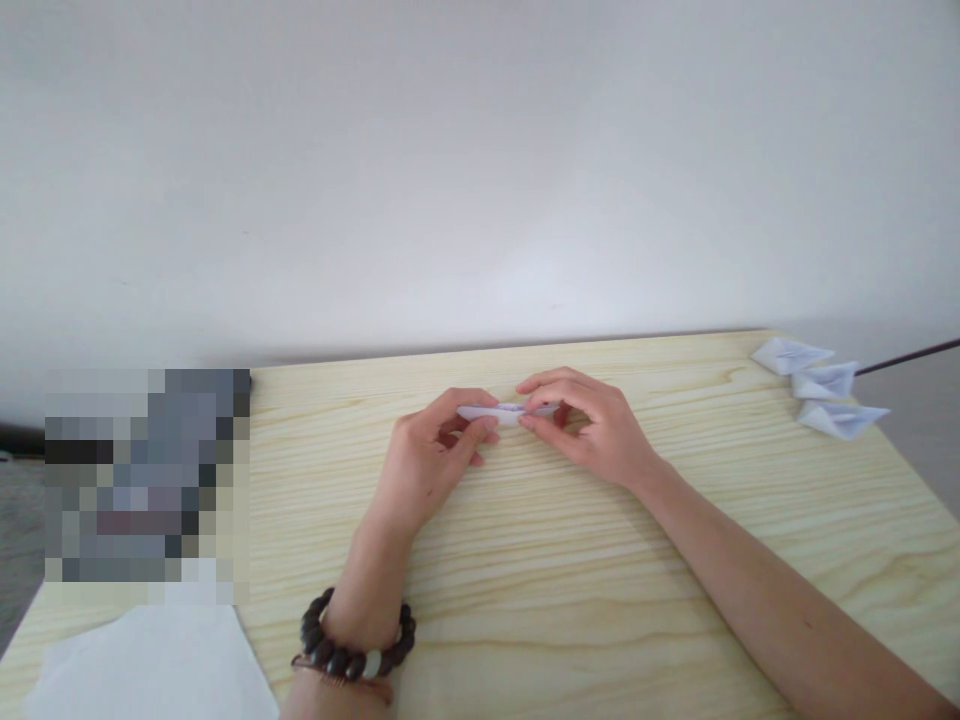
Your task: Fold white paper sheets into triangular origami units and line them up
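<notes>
Between my two hands is a small piece of folded white paper (508, 414), long and narrow, held just over the wooden table. My left hand (439, 440) pinches its left end between thumb and fingers. The right end is gripped by my right hand (589, 420), thumb on the near side and fingers at the top. Fingers cover both ends of the paper. A dark bead bracelet (337, 660) circles my left wrist.
Three folded paper boats (840, 418) sit at the table's far right corner. White paper sheets (154, 665) lie at the front left, below a pixelated dark object (165, 450). A pale wall (480, 170) stands behind the wooden table (525, 600). A dark cable (911, 355) runs off right.
</notes>
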Tool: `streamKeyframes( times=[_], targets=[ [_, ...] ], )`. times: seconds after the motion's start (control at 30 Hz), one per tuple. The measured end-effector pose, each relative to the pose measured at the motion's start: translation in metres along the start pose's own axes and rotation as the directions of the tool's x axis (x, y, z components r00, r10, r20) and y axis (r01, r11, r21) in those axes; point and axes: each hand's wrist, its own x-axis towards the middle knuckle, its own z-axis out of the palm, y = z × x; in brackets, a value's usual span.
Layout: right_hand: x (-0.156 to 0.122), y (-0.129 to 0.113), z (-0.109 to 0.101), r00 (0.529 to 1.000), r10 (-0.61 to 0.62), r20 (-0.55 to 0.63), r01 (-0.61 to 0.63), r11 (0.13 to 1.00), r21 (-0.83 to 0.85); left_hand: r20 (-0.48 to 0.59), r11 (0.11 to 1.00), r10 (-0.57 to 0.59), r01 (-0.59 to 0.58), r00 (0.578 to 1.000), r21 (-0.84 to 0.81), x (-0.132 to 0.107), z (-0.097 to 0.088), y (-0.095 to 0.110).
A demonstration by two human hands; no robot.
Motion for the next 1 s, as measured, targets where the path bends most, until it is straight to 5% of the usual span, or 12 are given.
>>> streamKeyframes(
  times=[0.13, 0.3, 0.5, 0.8, 1.0],
  targets=[
    [-0.001, 0.0006, 0.0013, 0.999, -0.01, 0.041, 0.012, 0.999, -0.044, -0.023, 0.977, 0.119, -0.113, 0.993, 0.181, -0.0013, -0.0032, 0.004],
    [-0.0016, 0.0009, 0.0022, 0.995, -0.057, 0.083, 0.061, 0.997, -0.045, 0.022, 0.944, 0.253, -0.251, 0.967, 0.215, -0.0005, -0.0055, 0.0034],
    [-0.0012, -0.0011, 0.0018, 0.989, -0.1, 0.112, 0.106, 0.993, -0.047, 0.023, 0.944, 0.184, -0.183, 0.983, 0.275, 0.0009, -0.0036, 0.0037],
    [0.0001, -0.0038, 0.0013, 0.988, -0.101, 0.118, 0.109, 0.992, -0.058, 0.01, 0.894, 0.306, -0.291, 0.952, 0.34, 0.0032, -0.0043, 0.0058],
    [-0.0012, -0.0051, 0.0006, 0.986, -0.118, 0.116, 0.126, 0.99, -0.067, 0.037, 0.859, 0.281, -0.269, 0.959, 0.435, 0.0037, -0.0038, 0.0044]
  ],
)
